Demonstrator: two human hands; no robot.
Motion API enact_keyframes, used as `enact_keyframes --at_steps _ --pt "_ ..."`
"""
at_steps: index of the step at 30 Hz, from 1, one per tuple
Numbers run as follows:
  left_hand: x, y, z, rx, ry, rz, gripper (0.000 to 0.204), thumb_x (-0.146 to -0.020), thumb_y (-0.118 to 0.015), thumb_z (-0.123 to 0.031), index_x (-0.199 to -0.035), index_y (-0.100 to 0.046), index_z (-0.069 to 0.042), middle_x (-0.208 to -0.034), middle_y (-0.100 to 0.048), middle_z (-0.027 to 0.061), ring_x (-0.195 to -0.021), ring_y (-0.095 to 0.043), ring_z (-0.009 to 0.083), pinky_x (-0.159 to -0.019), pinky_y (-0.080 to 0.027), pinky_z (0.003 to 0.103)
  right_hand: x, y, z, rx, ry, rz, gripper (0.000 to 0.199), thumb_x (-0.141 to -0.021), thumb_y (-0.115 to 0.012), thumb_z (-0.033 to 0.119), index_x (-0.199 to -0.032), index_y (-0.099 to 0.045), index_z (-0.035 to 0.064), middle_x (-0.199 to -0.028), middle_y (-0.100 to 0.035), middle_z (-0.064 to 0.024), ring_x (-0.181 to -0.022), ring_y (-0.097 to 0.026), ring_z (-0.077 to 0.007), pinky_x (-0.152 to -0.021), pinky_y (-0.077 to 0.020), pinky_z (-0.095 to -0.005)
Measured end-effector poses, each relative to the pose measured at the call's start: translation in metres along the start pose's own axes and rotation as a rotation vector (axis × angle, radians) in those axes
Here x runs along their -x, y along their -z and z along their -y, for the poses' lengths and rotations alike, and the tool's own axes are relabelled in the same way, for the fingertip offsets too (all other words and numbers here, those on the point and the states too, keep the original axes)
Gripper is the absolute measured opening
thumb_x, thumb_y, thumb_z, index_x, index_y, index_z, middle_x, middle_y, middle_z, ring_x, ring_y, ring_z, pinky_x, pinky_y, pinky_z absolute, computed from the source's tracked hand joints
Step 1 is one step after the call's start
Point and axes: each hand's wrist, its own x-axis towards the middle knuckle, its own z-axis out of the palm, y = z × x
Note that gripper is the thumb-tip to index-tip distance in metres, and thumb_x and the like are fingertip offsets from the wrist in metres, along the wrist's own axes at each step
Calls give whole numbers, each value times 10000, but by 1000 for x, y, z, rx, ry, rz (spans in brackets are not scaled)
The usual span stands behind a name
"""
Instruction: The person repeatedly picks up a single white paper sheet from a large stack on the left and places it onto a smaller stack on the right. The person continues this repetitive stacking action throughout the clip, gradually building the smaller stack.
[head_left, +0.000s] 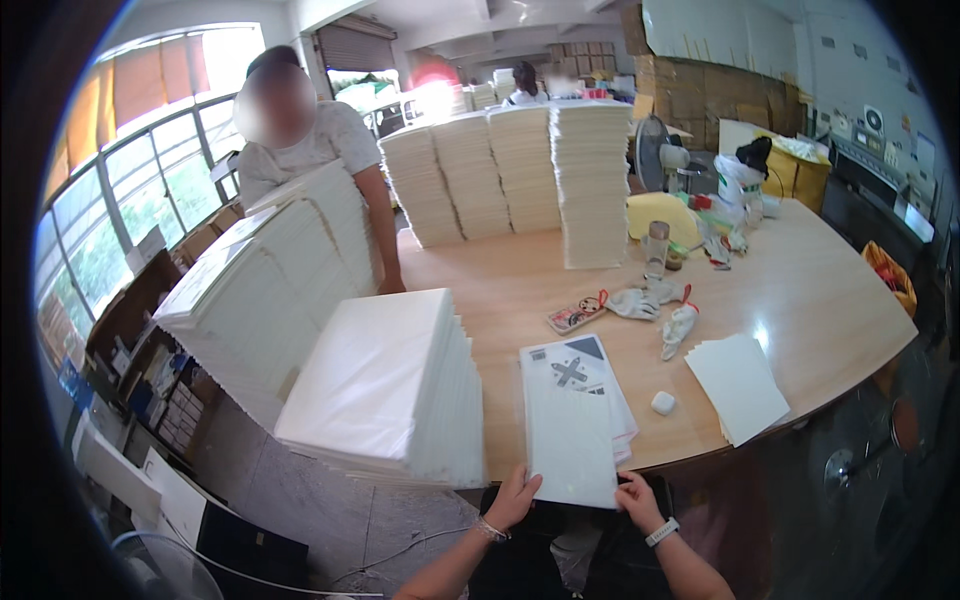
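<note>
Low in the middle of the frame, the left hand [515, 497] and the right hand [637, 500] each grip a bottom corner of a white sheet [572, 440]. The sheet lies on a small pile of printed sheets [580, 372] at the near edge of the wooden table [800, 290]. Just to its left stands a tall white stack [385, 385]. A little white box [663, 403] sits to the right.

Matt white paper sheets [572, 440] lie on a smooth, glossy wooden table [800, 300].
</note>
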Motion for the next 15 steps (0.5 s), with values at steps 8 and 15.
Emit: enact_keyframes --at_steps 8,15 --pt "82 94 -174 -630 -538 -193 269 -797 -519 -171 -997 -440 -9 -556 -487 116 -477 -511 254 -435 -395 345 -5 -99 142 -213 260 211 358 -769 -521 19 -1119 -454 -14 -892 -528 -24 -783 -496 -91 -685 -416 -218" --pt "81 248 -182 -187 -353 -579 349 -834 -455 -183 -1104 -451 39 -968 -550 81 -842 -507 111 -745 -396 216 -48 -233 268 -109 281 596 294 -827 -486 133 -1079 -508 -16 -688 -512 -2 -626 -475 -61 -569 -411 -192"
